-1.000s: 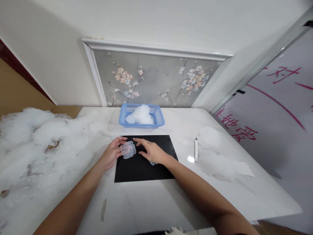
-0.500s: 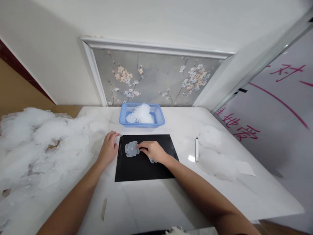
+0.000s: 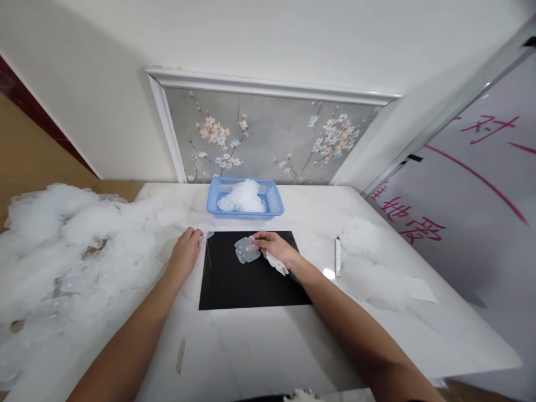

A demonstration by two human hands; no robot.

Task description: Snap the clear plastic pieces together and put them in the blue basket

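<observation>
My right hand [image 3: 274,247] is above the black mat [image 3: 247,287], its thumb and fingers pinching the edge of a flat, translucent plastic piece [image 3: 247,250] with notched corners. More whitish translucent pieces [image 3: 276,263] are tucked under the palm of that same hand. At the mat's upper left corner, my left hand [image 3: 188,247] has its fingers closed on another translucent piece [image 3: 209,234], of which only an edge shows. A big heap of similar translucent pieces [image 3: 100,240] spreads over the table to the left.
A blue plastic basket [image 3: 245,214] behind the mat holds a pile of whitish pieces. To the right lie a white pen-like stick [image 3: 338,257] and another spread of translucent pieces [image 3: 377,273]. A strip [image 3: 180,355] lies on the white table near the front.
My right hand has lifted the translucent piece off the mat and moved it to the right. My left fingers have closed at the mat's corner, where a piece's edge now shows.
</observation>
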